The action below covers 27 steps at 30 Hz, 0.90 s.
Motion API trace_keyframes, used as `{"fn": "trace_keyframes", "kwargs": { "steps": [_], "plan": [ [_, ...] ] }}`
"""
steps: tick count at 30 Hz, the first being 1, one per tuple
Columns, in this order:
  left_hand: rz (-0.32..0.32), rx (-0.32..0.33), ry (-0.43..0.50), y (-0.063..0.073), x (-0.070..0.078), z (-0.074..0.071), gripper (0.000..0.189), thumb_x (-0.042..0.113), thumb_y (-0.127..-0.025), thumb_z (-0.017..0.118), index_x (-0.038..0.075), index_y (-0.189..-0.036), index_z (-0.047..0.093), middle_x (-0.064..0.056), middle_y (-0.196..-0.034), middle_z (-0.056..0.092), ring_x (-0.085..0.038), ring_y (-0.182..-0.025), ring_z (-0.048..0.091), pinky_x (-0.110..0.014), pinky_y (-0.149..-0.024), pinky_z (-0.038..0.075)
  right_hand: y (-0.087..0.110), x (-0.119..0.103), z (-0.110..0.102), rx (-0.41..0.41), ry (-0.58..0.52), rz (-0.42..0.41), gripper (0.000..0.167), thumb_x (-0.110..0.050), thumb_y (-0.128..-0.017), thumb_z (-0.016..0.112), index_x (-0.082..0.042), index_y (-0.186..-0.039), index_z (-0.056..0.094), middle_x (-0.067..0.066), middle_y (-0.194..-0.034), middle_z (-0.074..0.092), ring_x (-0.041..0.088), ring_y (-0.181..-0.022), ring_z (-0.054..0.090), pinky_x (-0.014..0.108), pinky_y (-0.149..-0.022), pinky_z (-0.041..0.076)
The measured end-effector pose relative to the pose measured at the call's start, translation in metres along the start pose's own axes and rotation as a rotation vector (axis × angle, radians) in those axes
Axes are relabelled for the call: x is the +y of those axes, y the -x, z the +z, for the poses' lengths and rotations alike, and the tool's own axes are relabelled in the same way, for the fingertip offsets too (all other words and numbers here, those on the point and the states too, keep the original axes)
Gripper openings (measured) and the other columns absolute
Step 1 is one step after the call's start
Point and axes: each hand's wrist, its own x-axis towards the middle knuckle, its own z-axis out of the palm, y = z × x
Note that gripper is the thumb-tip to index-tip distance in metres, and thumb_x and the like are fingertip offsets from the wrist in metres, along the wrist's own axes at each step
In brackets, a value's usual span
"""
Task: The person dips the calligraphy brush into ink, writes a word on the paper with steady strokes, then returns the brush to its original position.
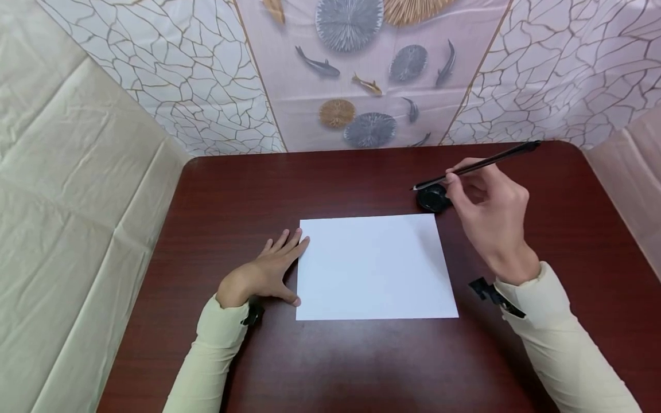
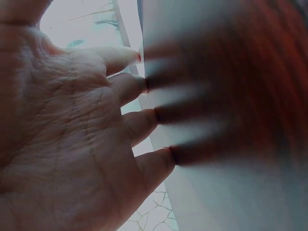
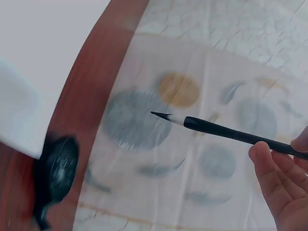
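Observation:
A blank white sheet of paper [image 1: 374,267] lies on the dark red-brown table. My left hand [image 1: 268,272] rests at its left edge, fingers spread, with fingertips and thumb at the paper's border; the left wrist view shows the palm [image 2: 67,130] and fingertips touching the surface. Above the table at the right, my right hand [image 1: 493,209] pinches a black calligraphy brush [image 1: 480,165] between thumb and fingers. The brush's tip [image 3: 161,115] is black with a white band behind it, and points left. Beneath it sits a small round black ink dish [image 1: 432,198], partly hidden by the right hand.
The table [image 1: 237,189] reaches back to a patterned cloth [image 1: 372,74] with fish and round leaf prints. A cream cloth [image 1: 77,189] hangs along the left side and another pale cloth [image 1: 635,172] on the right. The ink dish is just beyond the paper's far right corner.

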Motion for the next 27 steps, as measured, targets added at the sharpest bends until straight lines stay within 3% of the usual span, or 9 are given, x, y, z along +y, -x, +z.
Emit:
{"fn": "trace_keyframes", "kwargs": {
  "steps": [9,16,23,27],
  "plan": [
    [0.005,0.001,0.000,-0.002,0.000,-0.003,0.135,0.040,-0.077,0.096,0.016,-0.171,0.002,-0.009,-0.177,-0.014,-0.034,-0.162,-0.017,-0.061,-0.128,-0.005,0.008,-0.032,0.016,-0.064,-0.105,-0.081,0.018,0.005,-0.093,0.074,0.006,-0.111,0.072,0.011,-0.101,0.079,-0.010,-0.090,0.069,0.008,-0.074,0.054],
    [-0.004,-0.002,-0.003,-0.002,0.000,-0.001,0.136,0.041,-0.077,0.096,0.017,-0.171,0.002,-0.007,-0.177,-0.015,-0.033,-0.162,-0.018,-0.061,-0.128,-0.004,0.017,-0.042,0.032,-0.042,-0.133,-0.055,0.021,0.007,-0.090,0.077,0.002,-0.110,0.074,0.012,-0.100,0.079,-0.010,-0.084,0.066,0.008,-0.064,0.042],
    [-0.020,-0.013,-0.007,-0.002,0.002,0.001,0.137,0.041,-0.076,0.096,0.017,-0.172,0.001,-0.007,-0.177,-0.015,-0.033,-0.162,-0.018,-0.061,-0.128,-0.005,0.027,-0.046,0.043,-0.057,-0.167,-0.046,0.023,0.009,-0.090,0.077,0.003,-0.112,0.073,0.012,-0.102,0.078,0.008,-0.083,0.073,0.012,-0.083,0.054],
    [-0.026,-0.017,-0.009,-0.003,0.004,0.001,0.138,0.041,-0.075,0.097,0.017,-0.172,0.001,-0.007,-0.177,-0.015,-0.033,-0.162,-0.018,-0.060,-0.128,-0.005,0.035,-0.047,0.051,-0.078,-0.189,-0.042,0.022,0.010,-0.090,0.076,0.004,-0.112,0.071,0.012,-0.103,0.078,0.009,-0.082,0.075,0.013,-0.081,0.056]
  ]
}}
